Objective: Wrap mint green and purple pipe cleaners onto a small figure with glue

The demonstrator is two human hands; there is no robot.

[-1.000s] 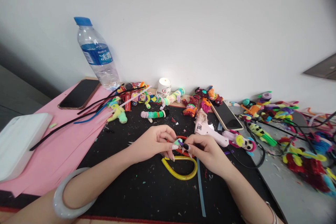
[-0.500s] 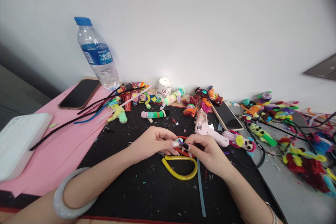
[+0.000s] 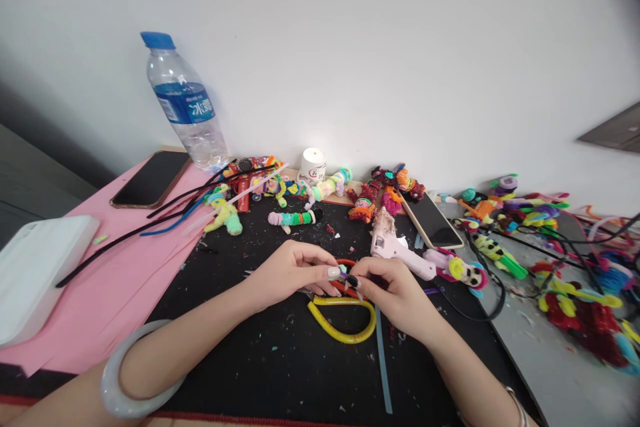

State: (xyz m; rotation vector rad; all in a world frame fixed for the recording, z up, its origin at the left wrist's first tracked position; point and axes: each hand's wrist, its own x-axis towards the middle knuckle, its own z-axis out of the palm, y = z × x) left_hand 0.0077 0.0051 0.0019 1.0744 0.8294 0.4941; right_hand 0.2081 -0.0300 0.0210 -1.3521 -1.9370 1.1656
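Between my fingertips is a small piece with pale green and purple on it [image 3: 343,271], mostly covered by the fingers. My left hand [image 3: 295,271] pinches it from the left, thumb against forefinger. From the other side my right hand [image 3: 395,287] has thumb and forefinger closed on the same piece. Beneath both hands lie scissors with a yellow handle loop [image 3: 345,337] and a red one, partly hidden. A pale pink glue gun [image 3: 403,255] rests just behind my right hand. One blue-grey strip [image 3: 383,367] runs along the black mat [image 3: 260,367] below it.
A water bottle [image 3: 185,107], a phone [image 3: 151,178] and a white box [image 3: 43,273] stand or lie at left, near pink paper [image 3: 117,293]. Another phone [image 3: 433,220], a paper cup [image 3: 313,165] and several fuzzy figures [image 3: 295,218] line the back. More figures and cables lie right.
The fingertips have shifted very slightly around the small piece, showing a little more of its purple part. Everything else stays in place.
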